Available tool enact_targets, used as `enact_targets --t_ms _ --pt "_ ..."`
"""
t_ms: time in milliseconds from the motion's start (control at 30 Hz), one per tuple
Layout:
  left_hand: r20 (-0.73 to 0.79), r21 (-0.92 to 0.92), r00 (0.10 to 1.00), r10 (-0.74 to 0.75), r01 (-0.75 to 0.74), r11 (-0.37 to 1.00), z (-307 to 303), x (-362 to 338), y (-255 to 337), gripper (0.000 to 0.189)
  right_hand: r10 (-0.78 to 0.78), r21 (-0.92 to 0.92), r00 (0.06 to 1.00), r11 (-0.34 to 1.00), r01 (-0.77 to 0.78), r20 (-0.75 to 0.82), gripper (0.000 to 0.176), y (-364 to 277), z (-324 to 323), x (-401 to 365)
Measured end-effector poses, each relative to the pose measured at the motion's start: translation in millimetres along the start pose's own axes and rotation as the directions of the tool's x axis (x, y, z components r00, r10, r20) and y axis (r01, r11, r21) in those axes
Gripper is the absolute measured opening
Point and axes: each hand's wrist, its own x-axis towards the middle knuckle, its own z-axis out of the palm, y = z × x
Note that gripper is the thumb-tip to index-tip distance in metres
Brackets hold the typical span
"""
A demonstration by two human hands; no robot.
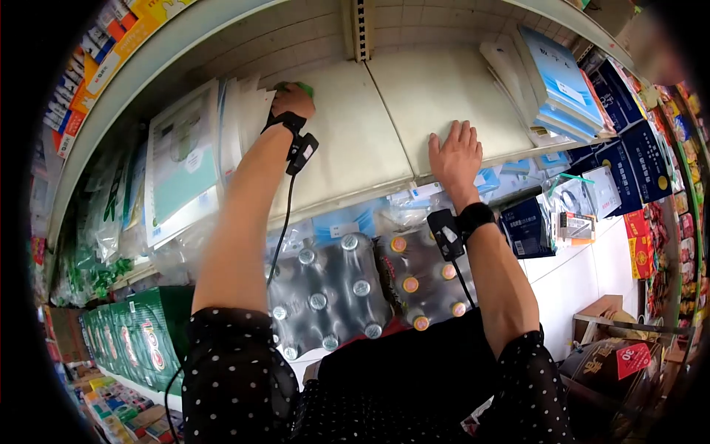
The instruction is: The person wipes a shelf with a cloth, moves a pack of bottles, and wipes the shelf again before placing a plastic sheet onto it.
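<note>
My left hand (pixel 296 101) reaches to the back of the pale shelf (pixel 347 140), fingers closed over a bit of green cloth (pixel 308 89). Most of the cloth is hidden under the hand. Close on its left stand white papers and folders (pixel 235 126), with a notebook with a pale green cover (pixel 183 159) in front of them. My right hand (pixel 455 157) lies flat near the shelf's front edge, its fingers stretched out and nothing in them. Each wrist wears a black band with a small cabled device.
Blue-covered books (pixel 558 85) are stacked at the shelf's right end. Below the front edge are shrink-wrapped bottles (pixel 333 292) and a green carton (pixel 140 337). Dark blue boxes (pixel 640 163) stand at the right. A metal upright (pixel 360 29) rises at the back.
</note>
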Motion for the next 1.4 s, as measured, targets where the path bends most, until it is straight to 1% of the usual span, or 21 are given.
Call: enact_targets --t_ms 100,200,300,400,467,500,567,633,667,700,800,867,933,967,1000,1067,1167,1267,1300,1333,1400 --pt "-0.021 -0.066 0.981 -0.195 0.193 0.979 0.5 26.8 20.1 0.078 0.003 0.009 1.000 1.000 -0.003 -0.009 0.059 -2.3 -1.0 -1.3" --pt "-0.143 0.018 0.978 -0.150 0.154 0.988 9.0 43.5 23.8 0.081 -0.008 0.002 0.999 1.000 0.009 -0.033 0.058 -2.3 -0.1 -0.9" --pt "-0.026 -0.047 0.996 -0.083 0.082 0.996 -16.2 43.1 20.1 0.083 -0.007 -0.005 0.999 1.000 0.007 -0.046 0.058 -2.5 1.1 -0.8" --pt "-0.097 -0.163 0.984 -0.152 0.134 0.977 -12.5 38.6 22.7 0.085 0.020 0.000 0.999 1.000 -0.020 -0.030 0.059 -4.6 0.1 -0.6" --pt "-0.073 0.081 0.994 -0.081 0.087 0.993 20.5 77.9 12.4 0.087 0.033 0.005 0.999 0.999 -0.033 -0.021 0.059 -5.0 -1.2 0.1" --pt "-0.037 0.056 0.996 -0.080 0.082 0.995 17.7 70.3 13.0 0.087 0.039 -0.004 0.999 0.999 -0.039 -0.018 0.059 -4.2 -1.7 0.4" --pt "-0.050 -0.042 0.986 -0.162 0.160 0.986 3.3 44.0 17.1 0.082 0.049 -0.010 0.999 0.999 -0.049 -0.015 0.059 -6.2 -1.3 0.3" --pt "-0.036 -0.140 0.987 -0.158 0.152 0.978 -8.8 14.1 23.2 0.079 0.064 0.002 0.998 0.998 -0.064 0.001 0.058 -7.3 -2.5 0.9" --pt "-0.028 -0.188 0.988 -0.153 0.145 0.971 -6.3 15.8 22.0 0.077 0.073 0.006 0.997 0.997 -0.073 0.011 0.058 -7.1 -2.9 1.3" --pt "-0.123 -0.015 0.985 -0.124 0.123 0.992 6.9 16.0 22.2 0.075 0.068 0.012 0.998 0.998 -0.068 -0.001 0.058 -7.4 -2.8 0.6" --pt "-0.018 -0.112 0.991 -0.133 0.130 0.985 -23.3 -24.4 30.4 0.075 0.054 0.026 0.998 0.998 -0.053 -0.029 0.058 -5.0 -1.4 -0.6" --pt "0.010 -0.036 0.996 -0.091 0.091 0.995 -20.5 -29.5 28.1 0.074 0.055 0.044 0.998 0.998 -0.053 -0.033 0.058 -4.7 -0.8 -1.4" --pt "0.075 0.086 0.997 -0.013 0.007 0.996 -15.7 -33.4 14.1 0.073 0.046 0.051 0.998 0.998 -0.044 -0.035 0.058 -2.4 -0.5 -0.9" --pt "0.096 0.091 0.978 0.183 -0.192 0.977 -27.3 -42.7 2.8 0.071 0.040 0.058 0.999 0.998 -0.038 -0.029 0.058 -2.8 -1.1 -1.1" --pt "0.176 0.152 0.965 0.195 -0.222 0.963 -34.0 -53.0 -1.3 0.068 0.041 0.062 0.999 0.997 -0.040 -0.013 0.059 -2.5 -1.4 -3.1" --pt "0.335 0.249 0.925 0.182 -0.273 0.929 -80.0 -106.8 9.8 0.067 0.031 0.072 0.999 0.997 -0.032 0.006 0.059 -1.3 -2.9 -0.5" --pt "0.451 0.297 0.847 0.282 -0.440 0.847 -74.5 -117.9 -9.7 0.066 0.031 0.049 0.999 0.998 -0.030 -0.012 0.061 -0.8 2.1 -1.5" --pt "0.490 0.197 0.798 0.349 -0.492 0.848 -69.3 -138.6 -16.3 0.069 0.051 0.037 0.999 0.998 -0.051 0.017 0.062 -1.1 4.0 -0.6" --pt "0.543 0.093 0.763 0.351 -0.470 0.878 -71.8 -143.6 -19.7 0.068 0.057 0.037 0.998 0.998 -0.058 0.033 0.062 -0.5 4.3 -0.4" --pt "0.593 -0.012 0.721 0.358 -0.437 0.899 -76.7 -152.6 -21.6 0.069 0.063 0.035 0.997 0.997 -0.064 0.050 0.062 -0.8 3.0 -0.4" --pt "0.610 -0.027 0.754 0.243 -0.287 0.957 -74.1 -166.7 -23.5 0.065 0.069 0.034 0.995 0.997 -0.071 0.074 0.062 -0.5 0.5 1.3"
